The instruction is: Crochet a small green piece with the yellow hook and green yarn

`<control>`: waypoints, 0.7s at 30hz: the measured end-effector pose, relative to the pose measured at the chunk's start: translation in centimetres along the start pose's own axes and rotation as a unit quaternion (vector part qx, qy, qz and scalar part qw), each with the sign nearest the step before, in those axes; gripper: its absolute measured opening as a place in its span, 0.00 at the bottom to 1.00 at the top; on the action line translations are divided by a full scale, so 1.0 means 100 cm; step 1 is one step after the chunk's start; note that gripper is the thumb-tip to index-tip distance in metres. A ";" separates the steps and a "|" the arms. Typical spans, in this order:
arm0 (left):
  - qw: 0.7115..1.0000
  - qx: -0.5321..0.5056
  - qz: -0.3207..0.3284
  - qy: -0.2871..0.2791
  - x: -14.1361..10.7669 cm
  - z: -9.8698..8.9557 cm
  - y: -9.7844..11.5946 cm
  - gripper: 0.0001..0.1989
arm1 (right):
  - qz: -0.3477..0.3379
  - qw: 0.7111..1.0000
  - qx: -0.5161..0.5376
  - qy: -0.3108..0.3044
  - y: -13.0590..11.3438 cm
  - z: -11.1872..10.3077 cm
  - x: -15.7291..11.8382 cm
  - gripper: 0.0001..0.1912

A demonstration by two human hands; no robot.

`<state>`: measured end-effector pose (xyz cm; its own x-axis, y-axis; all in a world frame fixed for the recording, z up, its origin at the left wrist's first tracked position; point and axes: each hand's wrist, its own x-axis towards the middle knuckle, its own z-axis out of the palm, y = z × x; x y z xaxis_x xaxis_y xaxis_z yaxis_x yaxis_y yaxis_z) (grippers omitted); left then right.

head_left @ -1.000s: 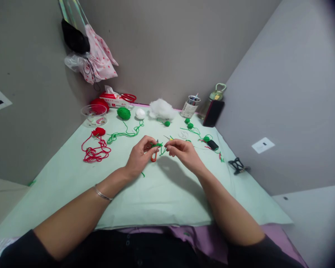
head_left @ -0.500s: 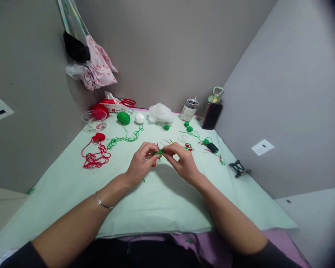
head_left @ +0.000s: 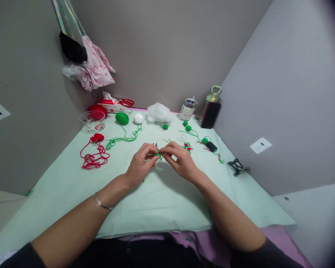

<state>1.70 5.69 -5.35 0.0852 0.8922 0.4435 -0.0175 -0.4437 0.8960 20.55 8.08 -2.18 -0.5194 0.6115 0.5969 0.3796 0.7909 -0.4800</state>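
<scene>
Over the middle of the table, my left hand (head_left: 141, 162) pinches a small green yarn piece (head_left: 157, 154) between thumb and fingers. My right hand (head_left: 182, 159) is closed at the piece's right end, its fingertips touching my left fingers. Most of the green piece is hidden by the fingertips, so I cannot tell its full shape. Behind the hands, the dark tips of a pointed tool (head_left: 155, 144) show; the rest of it is covered. Right of my right fingers lie small red and green yarn pieces (head_left: 187, 146).
Left are tangled red yarn (head_left: 96, 158), a clear plastic tub (head_left: 92, 123) and a green yarn ball (head_left: 122, 118). White stuffing (head_left: 159, 113) sits at the back, beside a white yarn ball (head_left: 138, 118). A pen can (head_left: 187, 109), phone (head_left: 211, 115) and black stand (head_left: 237, 166) are right.
My right fingertips have moved slightly left against my left fingers, and less of the green piece shows between them. The whole view has shifted a little.
</scene>
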 end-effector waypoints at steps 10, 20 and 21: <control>0.999 -0.004 -0.021 0.040 0.001 0.000 0.017 0.08 | 0.100 0.984 0.147 0.003 -0.010 -0.001 0.003 0.09; 0.997 -0.035 -0.053 0.040 -0.001 0.003 0.021 0.10 | 0.168 0.960 0.221 0.021 -0.005 0.002 0.005 0.09; 0.997 -0.039 -0.060 0.041 0.000 0.003 0.021 0.10 | 0.166 0.962 0.215 0.018 -0.005 0.002 0.004 0.07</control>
<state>1.94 4.72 -3.53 0.0106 0.9439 0.3299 -0.0904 -0.3277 0.9404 19.99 7.96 -1.82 -0.3952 0.8349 0.3830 0.1634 0.4742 -0.8651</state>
